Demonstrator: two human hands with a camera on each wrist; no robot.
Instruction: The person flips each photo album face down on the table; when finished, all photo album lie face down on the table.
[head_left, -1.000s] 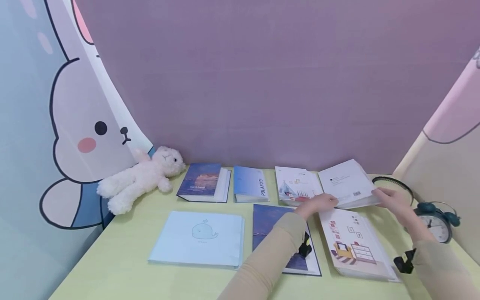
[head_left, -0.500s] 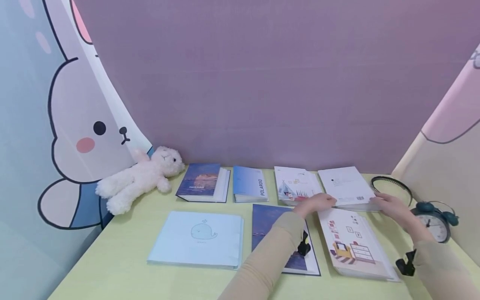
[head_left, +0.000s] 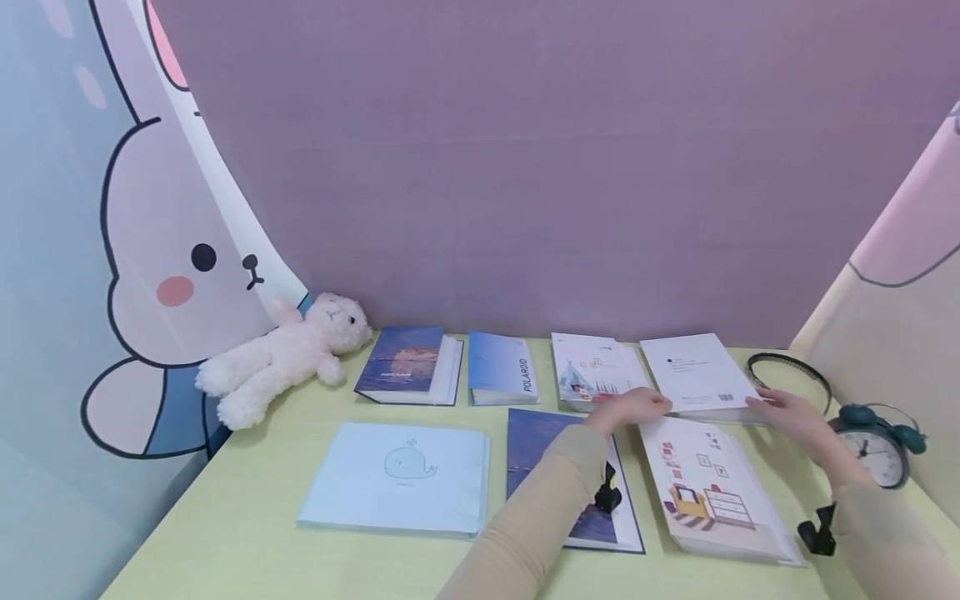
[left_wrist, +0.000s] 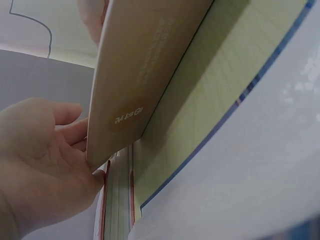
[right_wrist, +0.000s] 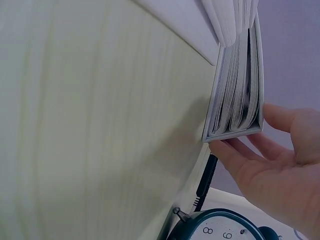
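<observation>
A white photo album [head_left: 701,367] with small print and a code on its upper cover lies flat at the right end of the back row. My left hand [head_left: 637,406] holds its near left corner. In the left wrist view, the fingers of that hand [left_wrist: 45,160] curl round the corner of the album's printed spine [left_wrist: 135,75]. At the opposite end, my right hand [head_left: 795,425] grips the near right corner. The right wrist view shows this hand's thumb [right_wrist: 280,117] on the cover and its fingers underneath, beside the stacked pages [right_wrist: 237,95].
Left of it lie a tent-print album [head_left: 592,367], a POLAROID album [head_left: 501,367] and a dark blue album [head_left: 401,358]. In front are a whale album [head_left: 397,483], another dark blue album [head_left: 532,442] under my left arm and a furniture-print album [head_left: 705,475]. An alarm clock [head_left: 873,454], black ring [head_left: 817,375] and plush toy [head_left: 285,354] flank them.
The white album was tilted with its far edge raised a second ago; it has come down flat in the back row. Both hands have stayed on its near corners.
</observation>
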